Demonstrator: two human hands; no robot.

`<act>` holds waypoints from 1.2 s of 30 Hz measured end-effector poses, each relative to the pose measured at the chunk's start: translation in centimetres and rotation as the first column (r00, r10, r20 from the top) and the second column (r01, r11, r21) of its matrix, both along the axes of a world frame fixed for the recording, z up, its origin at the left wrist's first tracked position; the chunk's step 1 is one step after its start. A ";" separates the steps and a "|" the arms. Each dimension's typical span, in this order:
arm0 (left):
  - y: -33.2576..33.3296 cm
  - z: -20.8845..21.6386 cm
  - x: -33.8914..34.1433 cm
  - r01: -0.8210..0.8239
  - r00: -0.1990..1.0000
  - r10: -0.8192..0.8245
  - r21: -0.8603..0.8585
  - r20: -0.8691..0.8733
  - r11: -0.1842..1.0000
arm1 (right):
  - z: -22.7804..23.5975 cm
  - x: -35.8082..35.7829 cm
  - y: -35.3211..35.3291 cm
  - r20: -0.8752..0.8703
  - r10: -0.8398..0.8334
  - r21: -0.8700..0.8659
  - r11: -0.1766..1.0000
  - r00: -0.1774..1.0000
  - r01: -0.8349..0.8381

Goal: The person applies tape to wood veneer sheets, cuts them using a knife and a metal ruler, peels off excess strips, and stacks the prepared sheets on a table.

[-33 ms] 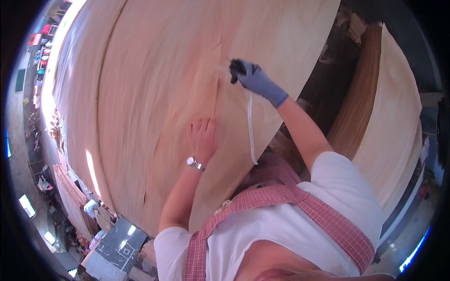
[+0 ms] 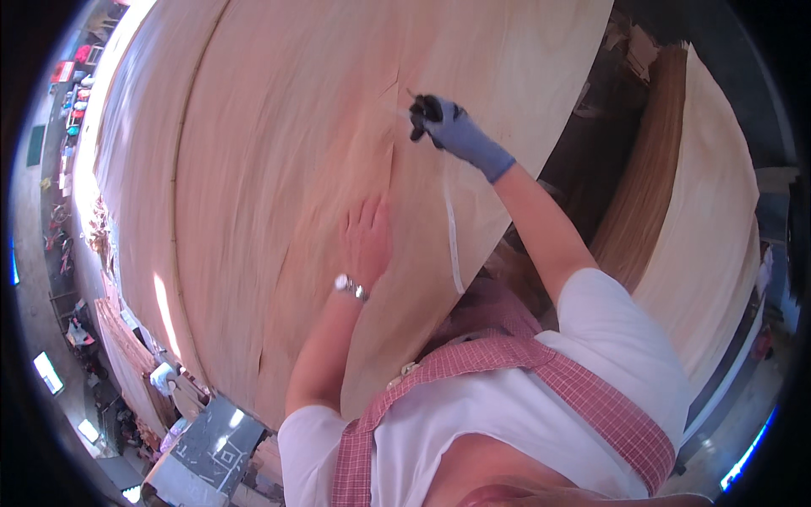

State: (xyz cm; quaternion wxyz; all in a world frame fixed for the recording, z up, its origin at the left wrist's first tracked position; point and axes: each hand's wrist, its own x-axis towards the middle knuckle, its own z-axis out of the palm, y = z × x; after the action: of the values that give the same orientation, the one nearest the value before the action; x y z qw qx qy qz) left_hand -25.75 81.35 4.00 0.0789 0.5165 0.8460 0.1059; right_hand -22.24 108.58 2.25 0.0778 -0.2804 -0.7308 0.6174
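My left hand (image 2: 367,237), bare with a watch (image 2: 351,287) at the wrist, lies flat on a large pale wood veneer sheet (image 2: 253,211), its fingers stretched out beside a split (image 2: 390,169). Farther up the sheet, my right hand (image 2: 435,120) wears a blue-grey glove with dark fingertips, closed in a pinch. A narrow white tape strip (image 2: 453,245) trails from below the glove toward the sheet's near edge. Its pale end shows faintly left of the fingertips, blurred. Something thin also pokes out above the fingers; I cannot make out what.
A brown stack of veneer edges (image 2: 646,169) with a pale top sheet (image 2: 710,220) stands at the right, past a dark gap. A thin dark rod-like line (image 2: 176,169) crosses the veneer at left. A dark marked board (image 2: 224,439) sits at lower left.
My left hand has slid slightly forward, its fingers now straighter. The gloved right hand has shifted a little forward and left, the tape strip moving with it.
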 end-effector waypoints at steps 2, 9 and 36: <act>5.4 -0.2 -2.5 -0.042 0.993 0.060 0.163 -0.105 0.986 | 0.3 -3.3 2.3 0.022 -0.019 -0.190 0.981 1.000 0.023; 15.5 -3.2 -11.0 -0.131 0.983 0.163 0.295 -0.086 0.946 | -1.7 -6.0 2.3 0.102 -0.083 -0.320 0.941 0.991 0.112; -6.2 -2.4 0.2 -0.522 0.853 0.517 0.100 0.075 0.847 | 4.2 -6.5 -9.1 -0.041 0.312 -0.369 0.878 0.949 -0.305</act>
State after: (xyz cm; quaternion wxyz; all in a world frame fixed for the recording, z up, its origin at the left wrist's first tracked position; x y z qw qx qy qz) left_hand -25.56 75.13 1.58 0.0363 0.2698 0.9444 0.1843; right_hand -28.73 99.48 6.44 -0.0831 -0.1762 -0.6371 0.7457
